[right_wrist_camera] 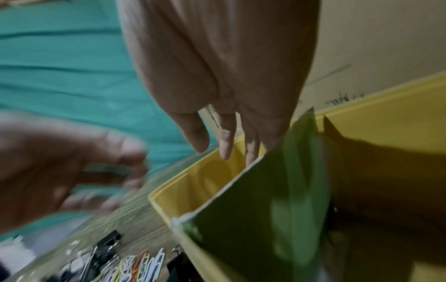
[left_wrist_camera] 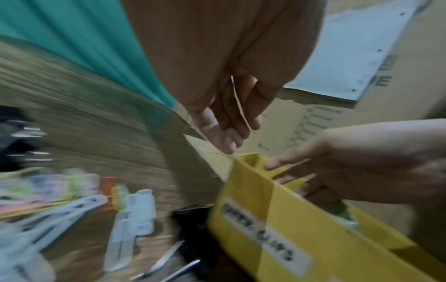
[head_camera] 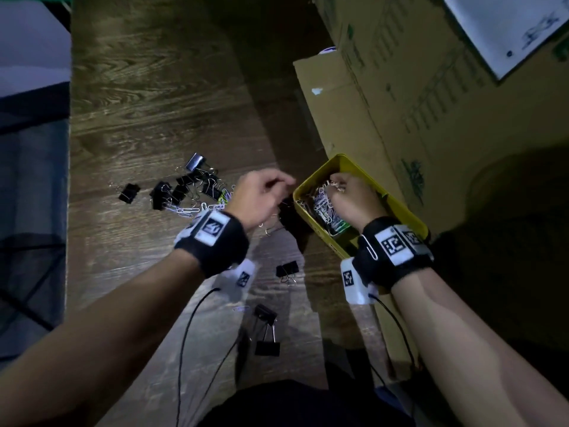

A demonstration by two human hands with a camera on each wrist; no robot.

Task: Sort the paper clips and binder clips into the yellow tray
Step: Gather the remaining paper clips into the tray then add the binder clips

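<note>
The yellow tray (head_camera: 349, 160) stands at the table's right, labelled on its side (left_wrist_camera: 260, 234), with a green divider (right_wrist_camera: 253, 209) inside. A heap of paper clips (head_camera: 323, 208) fills its near-left compartment. My right hand (head_camera: 348, 197) hovers over that heap, its fingers (right_wrist_camera: 225, 145) straight and pointing down into the tray, nothing plainly held. My left hand (head_camera: 261, 195) hangs just left of the tray's rim, fingers (left_wrist_camera: 224, 137) relaxed and empty. A mixed pile of black binder clips (head_camera: 184, 186) and coloured paper clips (head_camera: 212, 206) lies on the table left of the left hand.
One black binder clip (head_camera: 289, 217) sits against the tray's left wall, and others lie nearer me (head_camera: 286, 269) (head_camera: 266, 334). Cardboard boxes (head_camera: 400, 103) crowd the tray's far and right sides. The wooden table (head_camera: 154, 103) ends at its left edge. Wrist cables trail towards me.
</note>
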